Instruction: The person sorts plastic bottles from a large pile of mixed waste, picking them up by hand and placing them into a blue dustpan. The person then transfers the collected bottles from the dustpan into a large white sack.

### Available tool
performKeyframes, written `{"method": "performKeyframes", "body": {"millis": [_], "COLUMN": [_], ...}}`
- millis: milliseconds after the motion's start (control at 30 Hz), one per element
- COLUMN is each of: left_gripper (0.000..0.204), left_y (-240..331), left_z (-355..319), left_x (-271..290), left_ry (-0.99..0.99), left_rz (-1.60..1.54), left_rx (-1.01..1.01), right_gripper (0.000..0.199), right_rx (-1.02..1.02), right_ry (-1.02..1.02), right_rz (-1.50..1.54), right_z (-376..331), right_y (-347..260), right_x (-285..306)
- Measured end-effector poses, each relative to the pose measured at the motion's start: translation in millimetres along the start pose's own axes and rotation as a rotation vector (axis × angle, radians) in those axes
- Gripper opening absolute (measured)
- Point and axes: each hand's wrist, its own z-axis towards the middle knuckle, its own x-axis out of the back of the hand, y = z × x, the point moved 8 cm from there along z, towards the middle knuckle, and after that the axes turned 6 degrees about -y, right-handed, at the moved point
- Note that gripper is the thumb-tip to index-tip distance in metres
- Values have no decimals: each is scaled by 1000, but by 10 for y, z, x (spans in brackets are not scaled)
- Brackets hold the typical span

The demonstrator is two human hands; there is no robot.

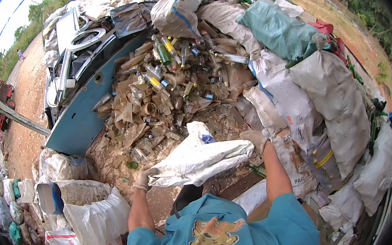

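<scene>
A white woven sack (200, 159) is stretched sideways in front of me, sagging and folded, with a small blue patch near its top. My left hand (143, 178), in a pale work glove, is closed on the sack's left end. At the other end my right hand (256, 140), gloved too, grips the sack's right corner. Just beyond the sack lies a large heap of glass bottles and broken glass (154, 93), mostly clear and dusty, with a green bottle (163, 54) near its top.
A blue panel (83, 117) walls the heap's left side, with white frames and scrap (72, 54) behind it. Filled white sacks (333, 108) line the right, topped by a green sack (279, 30). More sacks (98, 219) stand at the lower left. A green bottle (257, 169) lies near my right forearm.
</scene>
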Motion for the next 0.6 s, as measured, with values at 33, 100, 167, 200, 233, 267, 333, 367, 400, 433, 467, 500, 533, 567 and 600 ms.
{"method": "performKeyframes", "body": {"millis": [33, 100, 167, 200, 233, 267, 333, 367, 400, 433, 467, 500, 533, 567, 600], "left_gripper": [20, 31, 54, 84, 105, 118, 126, 116, 105, 90, 80, 70, 62, 55, 47], "left_y": [233, 408, 505, 610, 787, 948, 1114, 1077, 1069, 1043, 994, 895, 872, 863, 878], "left_z": [166, 460, 661, 671, 707, 714, 685, 792, 896, 978, 1107, 1235, 1306, 1362, 1390], "left_x": [204, 237, 66, -22, -204, -492, -1217, -1405, -1570, -1640, -1586, -1569, -1586, -1621, -1635], "left_ry": [98, 12, -63, 7, 62, 28, 10, 57, 94, 162, 230, 234, 282, 300, 340], "left_rz": [189, 191, 429, 724, 1158, 1300, 1464, 1336, 1277, 1302, 1215, 1109, 1058, 988, 936], "left_rx": [-112, -229, -118, -64, -45, -135, -450, -378, -385, -380, -277, -180, -195, -222, -245], "right_gripper": [35, 38, 36, 33, 30, 28, 28, 30, 35, 41, 48, 56, 85, 89, 93], "right_rx": [98, 164, 265, 257, 229, 248, 278, 348, 332, 305, 439, 583, 703, 597, 548], "right_ry": [66, 332, 298, 213, 141, 54, -74, -71, -91, -98, 103, 269, 410, 551, 668], "right_rz": [-133, -473, -310, -225, -117, -100, -119, -321, -391, -471, -578, -722, -601, -584, -561], "right_z": [85, 125, 192, 280, 325, 344, 404, 447, 460, 452, 322, 109, -103, -183, -323], "right_y": [-231, -589, -915, -1090, -1189, -1316, -1620, -1817, -1954, -2069, -2313, -2550, -2665, -2566, -2454], "right_x": [86, 205, 18, -156, -329, -530, -902, -1088, -1217, -1318, -1257, -1213, -1129, -1062, -985]}}
